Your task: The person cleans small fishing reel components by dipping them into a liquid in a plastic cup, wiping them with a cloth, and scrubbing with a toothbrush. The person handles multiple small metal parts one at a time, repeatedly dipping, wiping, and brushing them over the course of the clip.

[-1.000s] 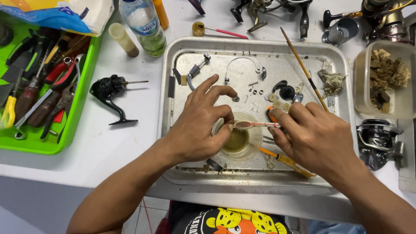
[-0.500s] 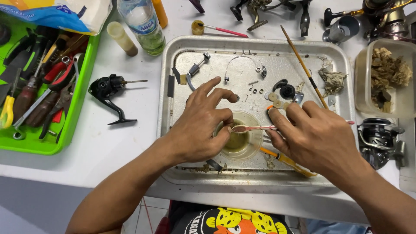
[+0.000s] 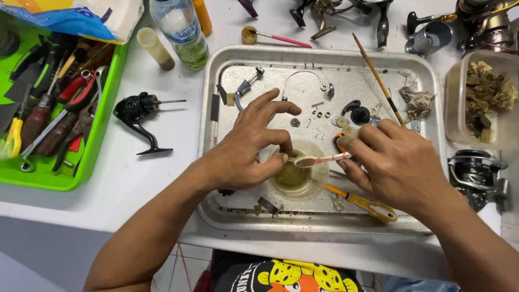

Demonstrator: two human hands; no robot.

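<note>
Head view, and I'm watching the right hand (image 3: 403, 170) pinch a pink-handled brush (image 3: 323, 160) whose head has slid a touch further over the small clear cup (image 3: 298, 171) than a second ago, so the cleaning goes on. Left hand (image 3: 250, 146) grips the cup's rim between thumb and fingertips, at the front middle of the metal tray (image 3: 238, 213). That cup holds murky yellow-green liquid, and right of the tray a plastic tub (image 3: 465, 116) holds brownish rags
</note>
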